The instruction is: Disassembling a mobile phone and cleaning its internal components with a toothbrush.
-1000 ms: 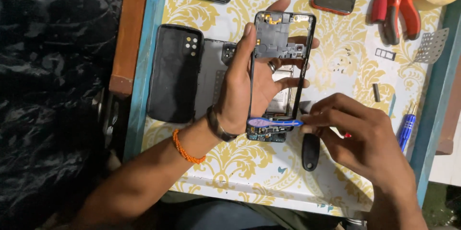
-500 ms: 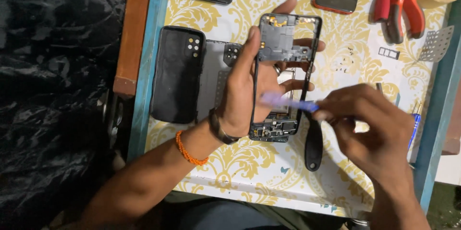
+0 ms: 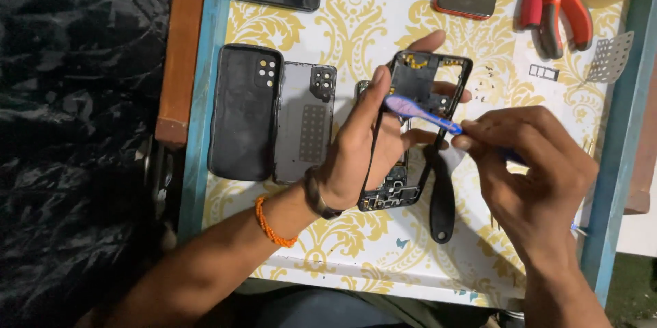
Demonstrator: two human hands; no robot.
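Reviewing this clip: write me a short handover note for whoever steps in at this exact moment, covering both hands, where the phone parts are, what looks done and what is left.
Left hand: grip closed on the opened phone frame, held tilted above the table.
Right hand: pinches a blue pry tool, its tip over the frame's upper part.
Parts: black case and grey back cover lie side by side left of the frame; a black tool lies below it; small screws and a card tray to the upper right, near red pliers.
Done: back cover off, inside exposed.
Left: the board parts at the frame's lower end look still in place.
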